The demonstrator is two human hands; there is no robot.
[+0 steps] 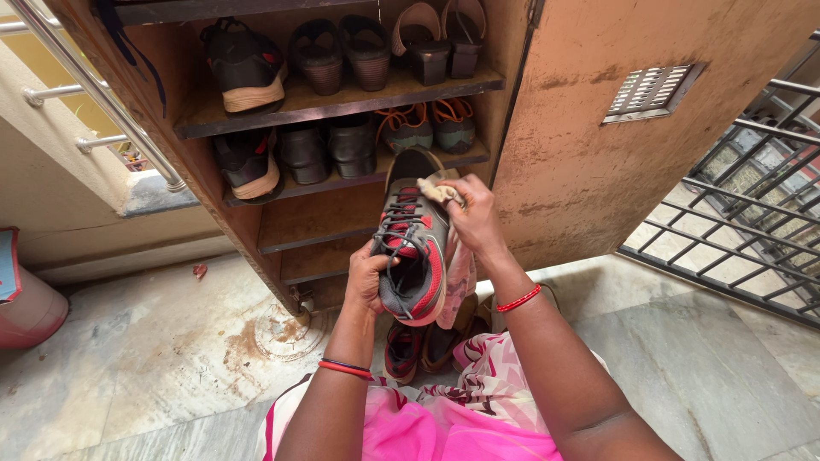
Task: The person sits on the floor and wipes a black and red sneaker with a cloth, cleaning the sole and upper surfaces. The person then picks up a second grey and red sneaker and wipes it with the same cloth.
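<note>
- the left hand (369,277) is curled shut around the heel end of a grey and red shoe (412,248) and holds it up in the air.
- the shoe has its toe pointing up and away, toward the shoe rack, with its dark laces facing the person.
- the shoe is in front of the wooden shoe rack (325,213), above the person's lap and off the floor.
- the right hand (474,220) is closed on a small light cloth (442,193), pinching it in the fingers.
- the cloth touches the right side of the shoe near the toe, and part of it hangs down beside the shoe.
- another shoe of the same kind (401,350) lies on the floor just under the held one, near the person's knees.
- the rack's shelves hold more shoes: black sneakers (246,64) on the left, brown sandals (342,55) on the top shelf, and shoes with orange laces (427,124) lower down.
- the rack door (615,128) stands open on the right and has a small vent (651,90) in it.
- a metal gate (743,196) is far right, and a pink bin (26,299) sits far left on the stone floor (154,367).
</note>
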